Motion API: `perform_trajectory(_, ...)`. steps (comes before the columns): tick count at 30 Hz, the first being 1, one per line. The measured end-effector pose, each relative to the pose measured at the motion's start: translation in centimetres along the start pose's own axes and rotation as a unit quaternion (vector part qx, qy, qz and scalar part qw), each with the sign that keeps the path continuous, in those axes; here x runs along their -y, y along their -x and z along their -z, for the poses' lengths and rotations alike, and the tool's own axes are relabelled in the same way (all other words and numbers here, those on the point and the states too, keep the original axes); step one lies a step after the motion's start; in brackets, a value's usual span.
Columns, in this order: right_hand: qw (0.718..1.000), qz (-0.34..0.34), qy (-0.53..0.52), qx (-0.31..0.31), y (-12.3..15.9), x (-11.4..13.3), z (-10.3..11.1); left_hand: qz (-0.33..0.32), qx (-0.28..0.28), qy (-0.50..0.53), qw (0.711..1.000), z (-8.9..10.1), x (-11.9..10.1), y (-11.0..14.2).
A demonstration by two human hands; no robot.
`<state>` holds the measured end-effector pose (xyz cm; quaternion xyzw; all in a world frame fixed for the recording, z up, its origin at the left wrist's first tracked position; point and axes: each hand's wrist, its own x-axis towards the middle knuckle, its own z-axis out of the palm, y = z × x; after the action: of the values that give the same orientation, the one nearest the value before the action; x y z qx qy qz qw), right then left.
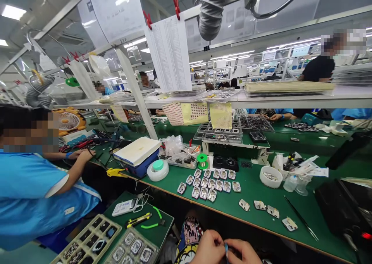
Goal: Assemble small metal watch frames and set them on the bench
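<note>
Both my hands are at the bottom edge, below the front of the green bench (250,186). My left hand (207,249) and my right hand (244,252) are pressed together, fingers pinched on a small blue strip (226,249) between them. On the bench above lie several small silver parts in rows (207,183), with a few more silver parts (263,207) to their right. Black tweezers (300,218) lie farther right.
A co-worker in a blue shirt (31,194) sits at my left. Trays of parts (116,244), a yellow knife (138,220) and a phone (125,207) lie on a low stand. A white tape roll (157,170), white cup (271,176) and black device (343,209) stand on the bench.
</note>
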<state>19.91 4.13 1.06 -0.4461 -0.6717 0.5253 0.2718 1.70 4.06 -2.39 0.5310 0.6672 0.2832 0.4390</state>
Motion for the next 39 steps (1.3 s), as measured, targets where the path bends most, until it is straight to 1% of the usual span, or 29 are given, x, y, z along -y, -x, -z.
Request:
perform_trajectory(3, 1.0, 0.005, 0.029, 0.01, 0.2, 0.1, -0.2, 0.002, 0.003, 0.003, 1.0, 0.2, 0.0, 0.4)
perform_trajectory(6, 0.998, 0.013, 0.054, 0.019, 0.7, 0.8, -0.3, -0.007, 0.012, 0.008, 1.0, 0.7, 0.0, 0.8)
perform_trajectory(10, 0.999, 0.021, 0.038, 0.018, 1.0, 0.9, -0.8, -0.033, 0.004, 0.004, 0.999, 1.2, 0.3, 1.5)
perform_trajectory(13, 1.0, 0.012, 0.021, 0.003, 1.1, -0.4, -1.7, -0.058, -0.01, 0.002, 0.998, 1.3, 1.0, 2.2)
perform_trajectory(17, 0.999, -0.027, 0.008, 0.019, 1.5, -2.7, -2.9, -0.079, -0.024, 0.017, 0.996, 1.3, 2.0, 3.5)
perform_trajectory(20, 0.998, -0.064, -0.013, 0.023, 1.8, -3.3, -3.1, -0.081, -0.034, 0.04, 0.995, 1.1, 2.4, 4.2)
perform_trajectory(24, 0.995, -0.084, -0.029, 0.036, 1.7, -2.3, -2.8, -0.065, -0.038, 0.086, 0.993, 0.9, 2.1, 4.0)
perform_trajectory(27, 0.994, -0.087, -0.054, 0.022, 1.3, -1.5, -2.7, -0.062, -0.05, 0.111, 0.991, 0.9, 1.7, 3.5)
perform_trajectory(32, 0.993, -0.073, -0.088, 0.008, 0.5, -0.9, -2.8, -0.075, -0.075, 0.12, 0.987, 1.5, 0.9, 3.0)
perform_trajectory(37, 0.998, -0.052, -0.04, -0.006, 0.6, 0.8, -2.4, -0.106, -0.066, 0.124, 0.984, 2.7, -0.3, 3.9)
perform_trajectory(39, 0.998, -0.042, -0.056, -0.008, 0.8, 1.3, -2.2, -0.116, -0.061, 0.128, 0.983, 3.1, -0.8, 4.3)
